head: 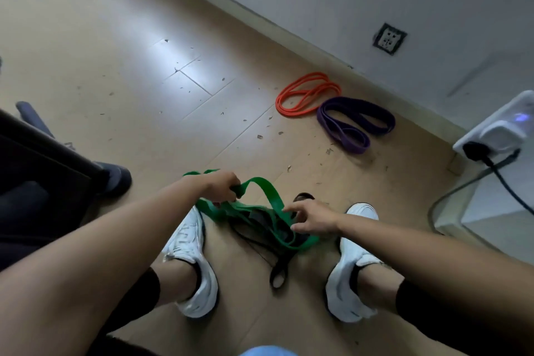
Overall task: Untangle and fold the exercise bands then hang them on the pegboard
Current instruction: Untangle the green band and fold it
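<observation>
The green band (pixel 260 181) lies tangled with a black band (pixel 261 221) on the near floor, between white shoes (pixel 187 243). It looks soft, light and stretchy, best taken at a free loop. The left hand (pixel 222 188) grips a raised loop; the right hand (pixel 312 220) hovers, fingers spread. Orange band (pixel 303 95) and purple band (pixel 355 121) lie far right. No legible writing

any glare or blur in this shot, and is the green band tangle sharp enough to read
Head view: a bright glare patch washes out the floor upper left; the green band and black band are motion-smeared where the left hand grips and the right hand reaches, so its grip is unclear; the orange band and purple band look sharper; wide-angle bending at the edges.
</observation>
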Motion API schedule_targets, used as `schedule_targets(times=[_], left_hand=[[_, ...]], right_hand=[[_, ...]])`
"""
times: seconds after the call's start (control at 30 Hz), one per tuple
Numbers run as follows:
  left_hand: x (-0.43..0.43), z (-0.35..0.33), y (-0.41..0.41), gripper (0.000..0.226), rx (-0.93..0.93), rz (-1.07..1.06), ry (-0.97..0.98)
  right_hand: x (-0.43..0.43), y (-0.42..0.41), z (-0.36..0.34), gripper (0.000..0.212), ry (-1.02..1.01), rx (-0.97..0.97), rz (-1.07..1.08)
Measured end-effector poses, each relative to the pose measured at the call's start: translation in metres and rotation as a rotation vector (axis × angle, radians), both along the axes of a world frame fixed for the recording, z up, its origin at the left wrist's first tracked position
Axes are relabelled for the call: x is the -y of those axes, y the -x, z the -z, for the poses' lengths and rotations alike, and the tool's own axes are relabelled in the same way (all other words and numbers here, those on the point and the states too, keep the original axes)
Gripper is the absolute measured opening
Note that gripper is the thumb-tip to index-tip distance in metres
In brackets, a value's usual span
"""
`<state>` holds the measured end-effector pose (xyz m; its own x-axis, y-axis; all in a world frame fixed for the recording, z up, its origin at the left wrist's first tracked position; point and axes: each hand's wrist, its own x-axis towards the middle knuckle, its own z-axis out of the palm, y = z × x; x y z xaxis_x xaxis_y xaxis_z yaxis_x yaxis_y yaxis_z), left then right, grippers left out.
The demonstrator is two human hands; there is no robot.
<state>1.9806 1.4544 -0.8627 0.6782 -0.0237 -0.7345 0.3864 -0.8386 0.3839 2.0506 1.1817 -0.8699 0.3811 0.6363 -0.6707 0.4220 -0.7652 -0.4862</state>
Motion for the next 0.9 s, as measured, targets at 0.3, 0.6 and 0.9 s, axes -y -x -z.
schedule_targets(times=[0.3, 0.6, 0.9], left_hand=[[0.018, -0.094, 0.013, 0.042, 0.165, -0.107, 0.161], [0.02, -0.222, 0.029, 0.035, 0.377, -0.18, 0.309], [0.021, -0.307, 0.026, 0.021, 0.763, -0.314, 0.52]], right_hand=[[-0.035, -0.013, -0.09, 0.06, -0.286, 0.273, 0.085], [-0.061, -0.003, -0.17, 0.07, -0.609, 0.416, 0.098], [-0.056, -0.008, -0.282, 0.02, -0.697, -0.104, 0.203]])
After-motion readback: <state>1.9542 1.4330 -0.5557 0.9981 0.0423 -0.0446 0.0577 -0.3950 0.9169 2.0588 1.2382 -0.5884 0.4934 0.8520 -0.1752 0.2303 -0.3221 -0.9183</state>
